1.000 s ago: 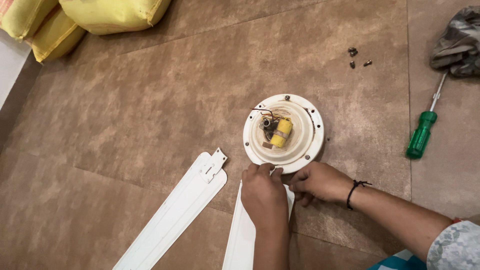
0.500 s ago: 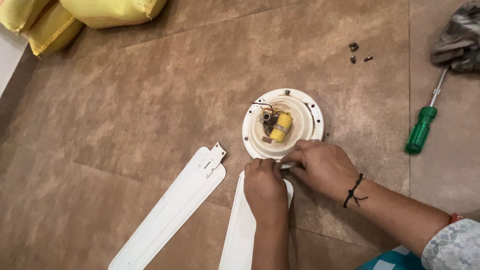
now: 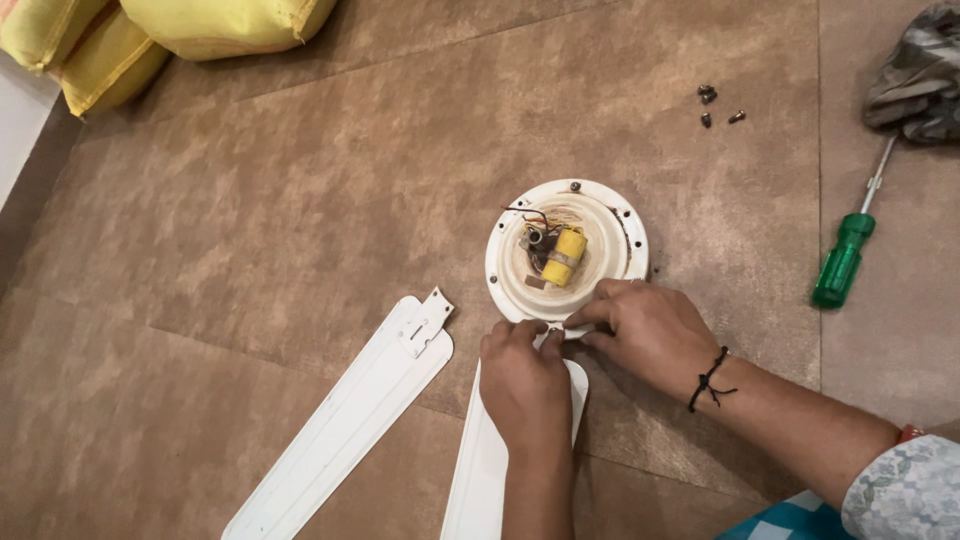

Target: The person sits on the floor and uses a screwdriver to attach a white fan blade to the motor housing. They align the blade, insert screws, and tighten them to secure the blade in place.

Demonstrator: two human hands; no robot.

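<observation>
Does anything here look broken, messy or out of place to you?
Nothing is spilled, but the round white fan motor housing lies open on the brown floor, stained brownish inside with thin wires sticking out. One long white fan blade lies detached, and small loose screws are scattered nearby.

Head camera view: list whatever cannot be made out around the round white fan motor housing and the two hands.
- Junction of the near white fan blade and the round white fan motor housing: covered by the left hand and right hand.
- Whatever the fingertips pinch: hidden by the fingers themselves.
- Small dark screws: too small to tell their type.
- Green-handled screwdriver: its tip lies under the grey cloth, which the right edge cuts off.
</observation>
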